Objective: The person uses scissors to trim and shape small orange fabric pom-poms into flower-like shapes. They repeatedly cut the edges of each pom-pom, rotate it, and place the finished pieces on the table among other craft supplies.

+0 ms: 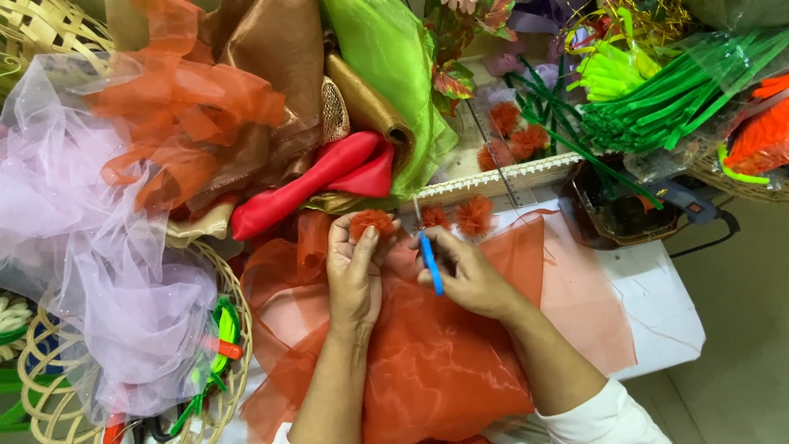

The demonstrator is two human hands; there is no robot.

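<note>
Holding: left hand [355,275] pinched a fuzzy orange pompom [372,222] at its fingertips, thumb pressed on the lower edge, fingers curled narrow around it.
Right hand: right hand [468,275] gripped small scissors [429,255] with blue handles, fingers closed tight on them; blades pointed up toward the pompom, tip just beside it. Could not tell if the blades were open.
Pompom position: above the orange sheer fabric [436,362], near the table's [657,304] far edge.
Under hands: both hands rested over that orange fabric, which was spread across the white table.
Loose pompoms: two more orange pompoms [460,215] lay just right of the scissors, beside a lace trim strip [501,174].
Wicker basket, left: wicker basket [234,329] held lilac tulle [123,312] plus green and orange clips [222,337].
Dark container, right: dark container [616,215] held green stems [608,168]; contents below unclear.
Bag, top right: clear bag [699,86] held green pipe cleaners [674,99].
Fabric pile: red satin roll [316,182], green sheer cloth [394,74], brown cloth [275,57] were heaped behind the hands.
Glue gun: glue gun [686,201] lay at the table's right edge.
</note>
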